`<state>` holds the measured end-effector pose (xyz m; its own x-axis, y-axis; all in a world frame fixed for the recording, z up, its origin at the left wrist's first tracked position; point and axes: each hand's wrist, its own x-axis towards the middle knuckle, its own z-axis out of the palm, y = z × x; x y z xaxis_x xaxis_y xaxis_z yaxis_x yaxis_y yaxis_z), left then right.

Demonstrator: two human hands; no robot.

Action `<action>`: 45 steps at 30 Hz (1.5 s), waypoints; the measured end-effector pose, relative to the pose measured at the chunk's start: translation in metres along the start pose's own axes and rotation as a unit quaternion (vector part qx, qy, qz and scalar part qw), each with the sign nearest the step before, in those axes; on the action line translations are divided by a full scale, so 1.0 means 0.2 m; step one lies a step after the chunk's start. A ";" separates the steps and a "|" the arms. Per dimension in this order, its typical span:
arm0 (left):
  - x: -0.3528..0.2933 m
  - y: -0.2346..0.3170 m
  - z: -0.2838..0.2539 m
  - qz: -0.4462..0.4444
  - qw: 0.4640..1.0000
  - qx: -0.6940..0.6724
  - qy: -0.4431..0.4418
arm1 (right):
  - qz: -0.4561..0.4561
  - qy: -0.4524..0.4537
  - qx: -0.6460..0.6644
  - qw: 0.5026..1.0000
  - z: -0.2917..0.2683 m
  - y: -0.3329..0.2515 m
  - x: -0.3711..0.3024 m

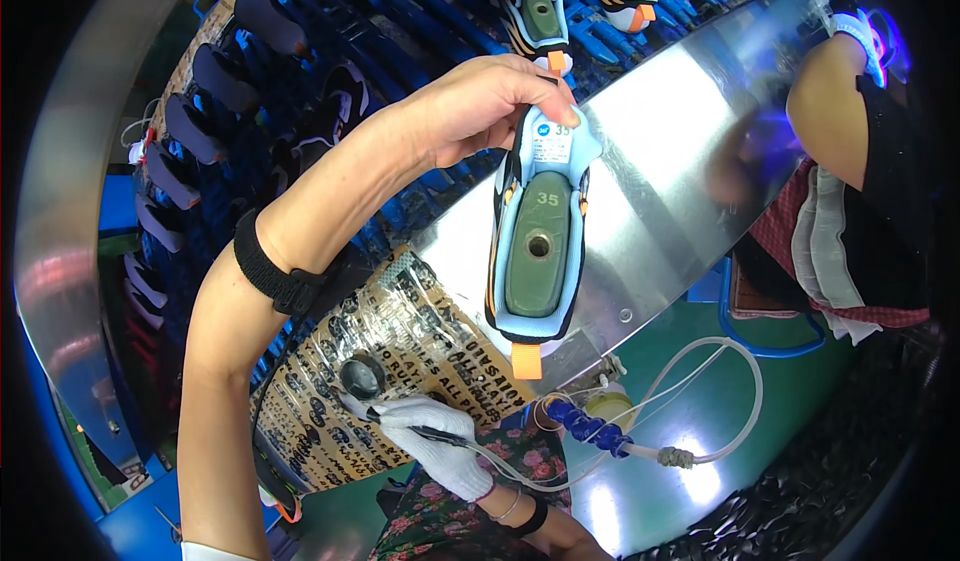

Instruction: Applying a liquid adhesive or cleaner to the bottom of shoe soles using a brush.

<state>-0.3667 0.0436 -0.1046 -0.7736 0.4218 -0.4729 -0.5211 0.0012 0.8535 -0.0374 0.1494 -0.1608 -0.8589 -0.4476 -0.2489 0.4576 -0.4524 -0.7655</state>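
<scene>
Now the left hand clamps the shoe by its twelve-o'clock end over the surface, right hand gripping a tubed tool toward seven, seemingly positioning, next needing steady aim.

The long green shoe last looks like smooth, matt plastic, framed by a light-blue padded cloth lining with a soft, dull face. The flat orange heel tab appears to be woven fabric. The silvery metal tabletop is smooth and glossy; the tan sheet with black print wears a crinkled, shiny clear film. The white knitted cloth glove is matt, the segmented blue plastic tube glossy.
</scene>
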 end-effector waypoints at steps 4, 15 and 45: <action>-0.01 0.00 0.00 0.005 1.000 -0.010 0.009 | 0.007 0.001 0.005 1.000 0.00 0.01 0.00; 0.00 0.01 -0.02 0.007 1.000 -0.009 0.012 | 0.005 0.016 0.000 1.000 0.00 -0.03 0.02; 0.02 0.02 -0.02 0.006 1.000 -0.012 0.003 | 0.021 0.008 0.007 1.000 -0.02 -0.02 0.02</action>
<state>-0.3721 0.0422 -0.1038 -0.7818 0.4154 -0.4650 -0.5207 -0.0247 0.8534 -0.0433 0.1537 -0.1610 -0.8419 -0.4545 -0.2910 0.4973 -0.4441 -0.7453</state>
